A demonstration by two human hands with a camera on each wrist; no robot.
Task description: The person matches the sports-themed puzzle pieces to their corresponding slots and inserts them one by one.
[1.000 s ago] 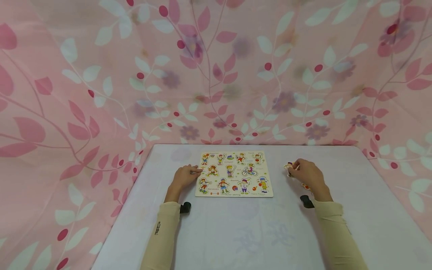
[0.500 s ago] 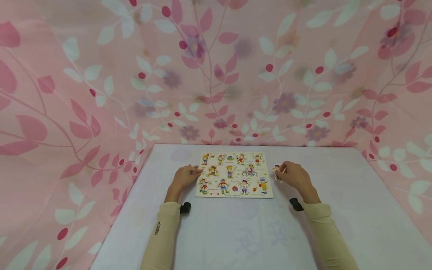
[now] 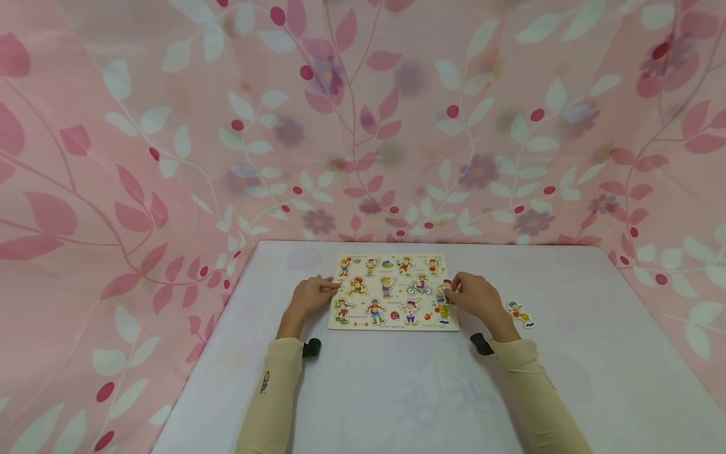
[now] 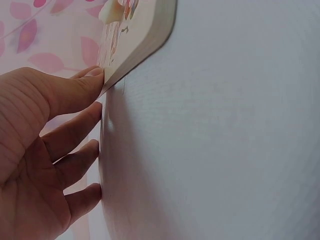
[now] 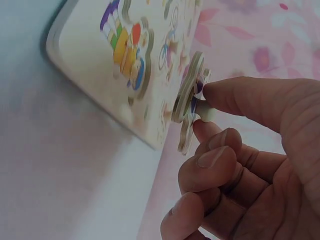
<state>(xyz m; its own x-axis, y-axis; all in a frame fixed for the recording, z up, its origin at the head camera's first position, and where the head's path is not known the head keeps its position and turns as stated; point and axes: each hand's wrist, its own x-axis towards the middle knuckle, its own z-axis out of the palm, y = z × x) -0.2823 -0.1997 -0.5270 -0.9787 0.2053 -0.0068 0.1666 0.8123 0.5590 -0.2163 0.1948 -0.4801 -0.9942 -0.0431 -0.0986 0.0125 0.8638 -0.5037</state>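
A pale wooden puzzle board (image 3: 334,320) with cartoon sports figures lies flat on the table, most figures filled by raised pieces. My left hand (image 3: 309,296) touches its left edge; in the left wrist view the thumb (image 4: 82,92) presses at the board's rim while the other fingers reach down to the cloth. Between thumb and index finger my right hand (image 3: 479,299) pinches a puzzle piece (image 5: 186,97) by its small knob. That piece, partly hidden by the fingers in the head view, is tilted close over the board's right edge. Another puzzle piece (image 3: 520,314) lies loose right of the board.
A whitish cloth covers the table (image 3: 397,391). Pink leaf-patterned fabric (image 3: 363,126) hangs behind it and along both sides. Dark wrist cameras (image 3: 312,349) sit at both cuffs, low over the table.
My right hand has carried the pinched piece leftward from the open table to the board's right edge, uncovering the loose piece. My left hand has stayed at the board's left edge.
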